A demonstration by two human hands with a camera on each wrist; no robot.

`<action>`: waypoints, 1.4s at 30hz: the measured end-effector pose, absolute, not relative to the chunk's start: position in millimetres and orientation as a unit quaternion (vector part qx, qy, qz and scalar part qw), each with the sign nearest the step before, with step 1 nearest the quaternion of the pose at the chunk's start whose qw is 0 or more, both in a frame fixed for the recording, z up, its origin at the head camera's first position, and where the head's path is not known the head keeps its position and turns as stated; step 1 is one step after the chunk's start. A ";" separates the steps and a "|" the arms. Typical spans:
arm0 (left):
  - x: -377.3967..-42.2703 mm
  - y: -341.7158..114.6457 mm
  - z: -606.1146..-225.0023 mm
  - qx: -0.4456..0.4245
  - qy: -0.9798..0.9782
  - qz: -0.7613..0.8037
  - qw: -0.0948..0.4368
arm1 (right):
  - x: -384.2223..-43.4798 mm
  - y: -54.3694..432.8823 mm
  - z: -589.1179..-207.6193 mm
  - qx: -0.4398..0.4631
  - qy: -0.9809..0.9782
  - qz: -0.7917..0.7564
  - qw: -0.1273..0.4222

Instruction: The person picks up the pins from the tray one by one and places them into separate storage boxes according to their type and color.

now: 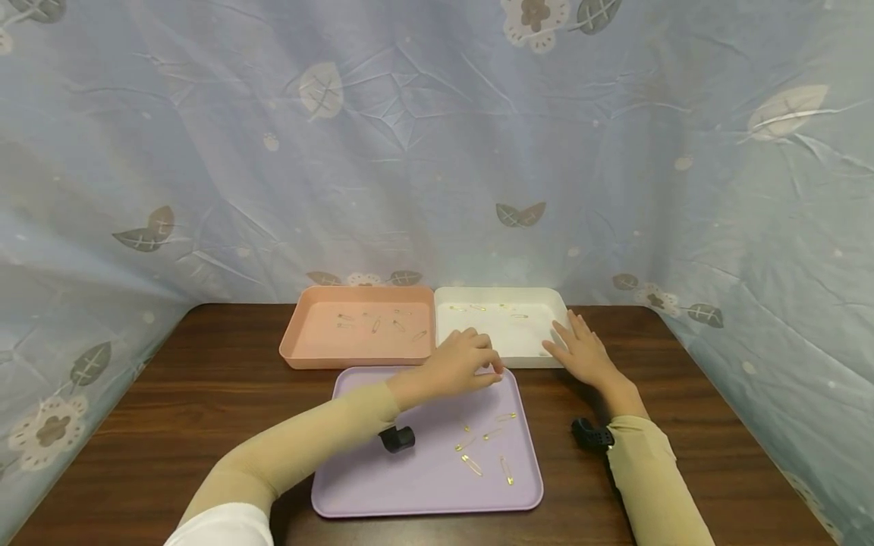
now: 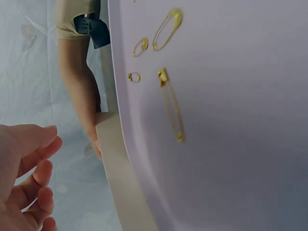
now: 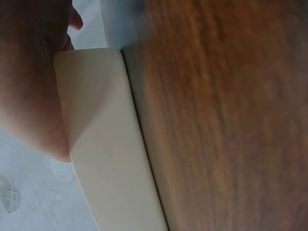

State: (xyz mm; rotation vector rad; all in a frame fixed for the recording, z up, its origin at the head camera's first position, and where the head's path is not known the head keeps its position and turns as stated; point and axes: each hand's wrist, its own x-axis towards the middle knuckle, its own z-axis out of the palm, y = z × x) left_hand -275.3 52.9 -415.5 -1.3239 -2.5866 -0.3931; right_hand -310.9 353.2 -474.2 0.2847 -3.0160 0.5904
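My left hand [image 1: 459, 365] hovers over the far edge of the lilac tray [image 1: 382, 485], near the white tray's front wall. Its fingers are loosely curled, and the left wrist view shows nothing between them. Several gold safety pins [image 1: 472, 465] lie scattered on the lilac tray; one large pin [image 2: 172, 106] is close in the left wrist view. At the right end of the white tray [image 1: 532, 362], my right hand [image 1: 586, 355] rests on the rim with fingers spread, holding nothing visible. More gold safety pins [image 1: 520, 316] lie inside that tray.
A pink tray [image 1: 362, 355] with several darker safety pins [image 1: 376, 325] stands left of the white tray, side by side with it. All three trays are on a dark wooden table [image 1: 205, 425]. A patterned curtain [image 1: 410, 152] hangs behind.
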 end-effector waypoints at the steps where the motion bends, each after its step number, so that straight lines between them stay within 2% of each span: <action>1: -273.5 50.8 -416.6 -0.448 -0.877 -0.140 0.101 | -311.0 353.3 -474.3 0.092 -0.977 0.192 0.027; 9: -266.9 37.4 -429.2 -0.445 -0.870 -0.181 0.110 | -310.4 354.1 -473.7 0.091 -0.978 0.184 0.026; 17: -264.9 27.3 -438.4 -0.440 -0.870 -0.204 0.092 | -309.5 351.5 -474.7 0.093 -0.977 0.190 0.034; 29: -267.1 12.1 -444.7 -0.466 -0.854 -0.231 -0.034 | -308.6 351.0 -474.9 0.090 -0.978 0.182 0.040; 34: -268.9 8.2 -446.3 -0.473 -0.851 -0.221 -0.062 | -308.4 351.0 -473.9 0.089 -0.979 0.177 0.041; 42: -270.5 5.2 -447.4 -0.478 -0.858 -0.172 -0.074 | -307.8 349.6 -472.0 0.085 -0.979 0.179 0.039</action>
